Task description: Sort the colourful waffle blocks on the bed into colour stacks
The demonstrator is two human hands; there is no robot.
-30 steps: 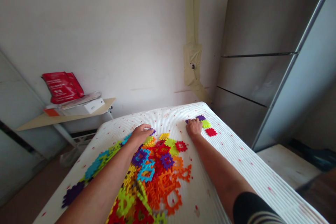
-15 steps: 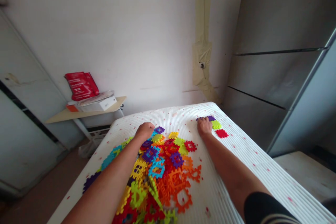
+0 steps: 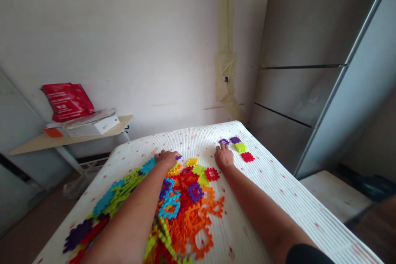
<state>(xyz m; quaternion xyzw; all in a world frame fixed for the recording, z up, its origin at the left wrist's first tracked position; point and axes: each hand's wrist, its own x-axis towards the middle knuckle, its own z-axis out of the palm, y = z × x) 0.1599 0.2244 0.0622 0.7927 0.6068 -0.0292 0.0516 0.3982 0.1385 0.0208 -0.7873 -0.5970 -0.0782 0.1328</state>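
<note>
A heap of flat, toothed plastic tiles (image 3: 185, 198) in orange, red, purple, blue, yellow and lime lies on a white ribbed mattress (image 3: 278, 185). My left hand (image 3: 167, 159) rests on the far edge of the heap with its fingers curled under; a bit of purple tile (image 3: 178, 157) peeks out by its fingertips. My right hand (image 3: 223, 156) lies flat on the mattress just right of the heap, fingertips at a small purple tile (image 3: 223, 141). Beyond it lie a purple tile (image 3: 235, 140), a lime tile (image 3: 240, 147) and a red tile (image 3: 247, 156), set apart.
A narrow shelf (image 3: 71, 138) at the left wall carries a red bag (image 3: 66, 101) and a white box (image 3: 102, 125). A grey wardrobe (image 3: 309, 70) stands to the right of the mattress. Taped strips run down the white wall behind.
My right hand has drawn back from the three set-apart tiles, leaving a small purple tile at its fingertips. My left hand stays at the heap's far edge. The camera has swung back to the left.
</note>
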